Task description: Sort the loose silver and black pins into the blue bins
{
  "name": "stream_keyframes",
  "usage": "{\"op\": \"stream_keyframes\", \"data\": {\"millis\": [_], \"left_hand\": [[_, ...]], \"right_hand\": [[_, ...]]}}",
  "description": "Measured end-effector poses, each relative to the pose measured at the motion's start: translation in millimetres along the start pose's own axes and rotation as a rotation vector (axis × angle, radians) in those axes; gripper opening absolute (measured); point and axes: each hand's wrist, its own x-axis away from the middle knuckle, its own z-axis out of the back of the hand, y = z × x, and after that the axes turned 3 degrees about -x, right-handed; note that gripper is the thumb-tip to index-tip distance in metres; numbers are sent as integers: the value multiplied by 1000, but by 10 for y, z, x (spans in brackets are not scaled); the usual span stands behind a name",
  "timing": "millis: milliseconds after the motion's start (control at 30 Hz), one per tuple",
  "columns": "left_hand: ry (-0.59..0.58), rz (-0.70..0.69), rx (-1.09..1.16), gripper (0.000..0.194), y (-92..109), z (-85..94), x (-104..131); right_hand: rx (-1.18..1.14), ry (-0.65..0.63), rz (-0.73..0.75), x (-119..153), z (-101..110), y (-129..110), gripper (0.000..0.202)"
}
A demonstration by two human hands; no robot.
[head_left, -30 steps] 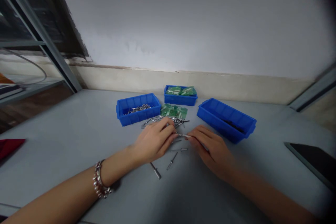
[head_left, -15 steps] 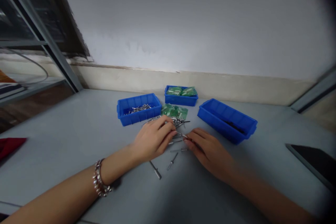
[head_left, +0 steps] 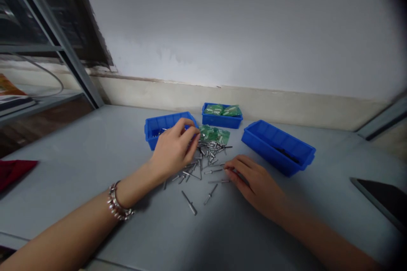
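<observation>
Loose metal rivets (head_left: 190, 203) lie in a spread pile on the grey table (head_left: 140, 237). My left hand (head_left: 176, 146) is over the pile's left part, in front of the left blue bin (head_left: 170, 119), its fingers pinched on something I cannot make out. My right hand (head_left: 251, 184), at the pile's right edge, has thumb and fingertips closed on the end of a thin metal rivet. Green packets (head_left: 214, 134) lie behind the pile. Part of the left bin, with metal pieces in it, is hidden by my left hand.
A blue bin with green packets (head_left: 222, 122) stands by the wall. The right blue bin (head_left: 278, 146) holds dark pieces. A dark flat device (head_left: 381, 199) lies at the right, red cloth (head_left: 15, 172) at the left. A metal frame (head_left: 71, 65) rises at the back left.
My left hand has moved up and left, away from my right hand and toward the left bin, uncovering more rivets. My right hand has barely moved. The view has shifted slightly.
</observation>
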Motion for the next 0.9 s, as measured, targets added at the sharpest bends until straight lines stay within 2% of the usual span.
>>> {"op": "stream_keyframes", "data": {"millis": [133, 333, 467, 700, 900], "left_hand": [[63, 102, -138, 16, -117, 59, -59], [-72, 236, -399, 24, -199, 112, -113], [-144, 308, -453, 25, -238, 110, -119], [-300, 294, -498, 24, -317, 25, -77], [-350, 319, -493, 23, -333, -16, -70]], "right_hand": [[-4, -16, -12, 4, -3, 3, 20], [4, -15, -8, 26, -15, 28, 19], [2, -13, 0, 35, -25, 37, 18], [-6, -35, -3, 40, -30, 22, 18], [11, -44, -1, 42, -8, -4, 17]]}}
